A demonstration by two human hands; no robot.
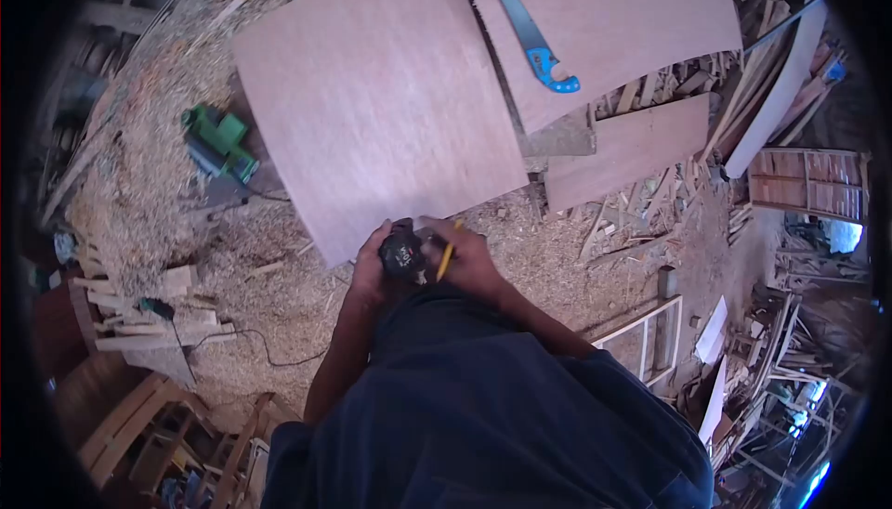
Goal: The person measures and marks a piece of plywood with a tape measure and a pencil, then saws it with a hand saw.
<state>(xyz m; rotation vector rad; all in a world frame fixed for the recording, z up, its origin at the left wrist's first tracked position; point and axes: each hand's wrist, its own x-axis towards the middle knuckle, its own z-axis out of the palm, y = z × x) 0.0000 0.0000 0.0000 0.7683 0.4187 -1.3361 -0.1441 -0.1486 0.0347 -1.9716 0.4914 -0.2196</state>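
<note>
My left hand (371, 263) is closed around a black tape measure (401, 253), held close to my body at the near edge of a plywood sheet (381, 91). Just right of it, my right hand (467, 260) has its fingers bent round a yellow pencil (446, 260), which points away from me. The fingertips of that hand are blurred beside the tape measure. A handsaw (525, 31) with a blue handle lies on a second plywood sheet (632, 7) at the upper right.
A green power tool (219, 142) sits among wood shavings left of the plywood. Scrap boards and offcuts lie to the right, beside a smaller panel (632, 149). A pale wooden frame (646, 340) is at the lower right. A dark cable (269, 356) runs across the floor.
</note>
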